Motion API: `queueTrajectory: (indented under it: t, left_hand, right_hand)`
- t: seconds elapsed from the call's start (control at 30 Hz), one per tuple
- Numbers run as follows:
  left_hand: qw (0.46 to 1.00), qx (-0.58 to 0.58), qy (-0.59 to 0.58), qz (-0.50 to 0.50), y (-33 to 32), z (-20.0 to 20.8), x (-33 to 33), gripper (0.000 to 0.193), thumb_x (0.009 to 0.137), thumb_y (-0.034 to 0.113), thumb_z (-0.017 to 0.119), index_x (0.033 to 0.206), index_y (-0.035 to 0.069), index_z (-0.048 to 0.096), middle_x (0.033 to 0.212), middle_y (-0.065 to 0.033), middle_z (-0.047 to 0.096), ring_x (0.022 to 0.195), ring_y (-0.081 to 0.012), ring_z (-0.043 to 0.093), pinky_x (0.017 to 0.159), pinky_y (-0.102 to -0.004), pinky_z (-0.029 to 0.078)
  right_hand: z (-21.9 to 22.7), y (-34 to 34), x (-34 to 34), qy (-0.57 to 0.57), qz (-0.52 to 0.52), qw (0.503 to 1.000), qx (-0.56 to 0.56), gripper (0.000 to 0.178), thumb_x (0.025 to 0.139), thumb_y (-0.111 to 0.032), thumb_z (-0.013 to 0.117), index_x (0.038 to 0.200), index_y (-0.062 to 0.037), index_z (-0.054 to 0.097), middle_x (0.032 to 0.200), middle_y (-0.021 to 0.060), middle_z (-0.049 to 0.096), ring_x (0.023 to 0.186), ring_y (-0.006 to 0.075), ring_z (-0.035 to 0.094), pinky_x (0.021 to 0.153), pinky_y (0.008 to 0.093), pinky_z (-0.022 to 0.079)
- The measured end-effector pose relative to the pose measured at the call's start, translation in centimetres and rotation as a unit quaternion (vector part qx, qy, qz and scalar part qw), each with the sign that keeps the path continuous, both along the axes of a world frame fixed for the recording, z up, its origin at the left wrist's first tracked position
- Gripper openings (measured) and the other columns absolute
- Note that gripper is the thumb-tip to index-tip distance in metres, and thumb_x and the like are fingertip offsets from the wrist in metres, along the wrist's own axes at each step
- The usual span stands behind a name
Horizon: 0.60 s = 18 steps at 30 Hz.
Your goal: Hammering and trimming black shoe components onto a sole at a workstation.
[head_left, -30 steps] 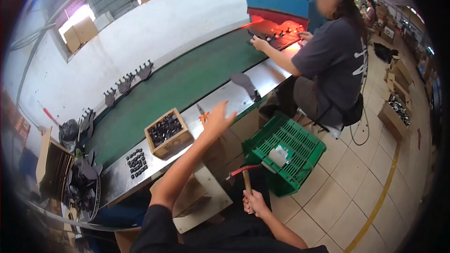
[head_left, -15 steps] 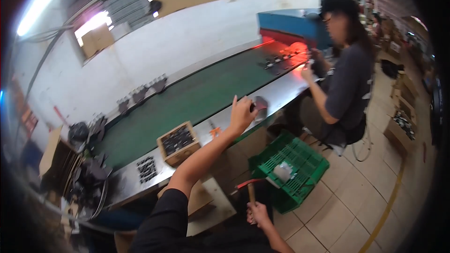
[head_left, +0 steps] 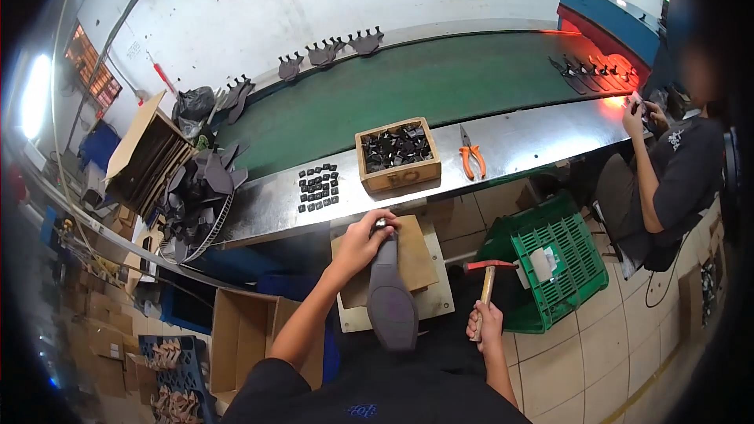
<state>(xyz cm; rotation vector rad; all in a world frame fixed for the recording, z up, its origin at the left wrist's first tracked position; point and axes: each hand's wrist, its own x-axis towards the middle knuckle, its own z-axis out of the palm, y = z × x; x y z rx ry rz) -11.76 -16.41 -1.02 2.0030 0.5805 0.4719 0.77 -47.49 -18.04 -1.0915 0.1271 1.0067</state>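
Note:
My left hand (head_left: 367, 242) is closed around the narrow end of a dark grey shoe sole (head_left: 393, 310). The sole's wide toe part points toward me, above a tan board (head_left: 418, 255) on a pale plate (head_left: 437, 298). Something small and shiny shows at my left fingers, too small to make out. In my right hand (head_left: 487, 323) is a hammer (head_left: 486, 292), gripped by its wooden handle, its red head upward. On the metal bench edge (head_left: 275, 216) ahead stand a wooden box (head_left: 404, 178) of black pieces, orange-handled pliers (head_left: 471, 159) and rows of small black pieces (head_left: 318, 188).
A green conveyor belt (head_left: 440, 71) runs behind the bench edge, with more soles (head_left: 322, 53) along its far side. Dark soles (head_left: 200, 188) pile at left. A green crate (head_left: 565, 267) stands right. At far right, a co-worker (head_left: 667, 165) handles something near a red-glowing machine (head_left: 609, 23).
My left hand has come back from the bench, bringing the sole over the tan board. My right hand still holds the hammer. The view has swung left.

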Motion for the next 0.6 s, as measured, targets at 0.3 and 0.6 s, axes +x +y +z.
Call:
queueTrajectory:
  t: [0.3,0.6]
  left_hand:
    - [0.969,0.233,-0.07,0.045,4.6,2.8,3.8,0.024,0.095,0.021,0.064,0.111,0.003,0.066,0.112,-0.0158,0.069,0.11,-0.033,0.063,0.095,-0.0411,0.051]
    - [0.84,0.492,0.229,-0.022,14.9,-0.3,14.5,0.012,0.085,0.01,0.066,0.083,0.002,0.074,0.092,-0.0198,0.072,0.09,-0.0364,0.071,0.075,-0.0469,0.058]
  right_hand:
    - [0.0,-0.6,-0.4,-0.051,0.003,0.999,0.006,0.019,0.099,-0.021,0.06,0.092,-0.0073,0.05,0.062,0.0024,0.047,0.041,0.0116,0.045,0.033,0.0268,0.038]
    - [-0.5,-0.7,-0.2,-0.06,0.001,0.998,0.013,0.017,0.099,-0.02,0.06,0.094,-0.007,0.05,0.063,0.0033,0.048,0.041,0.0124,0.046,0.033,0.028,0.04]
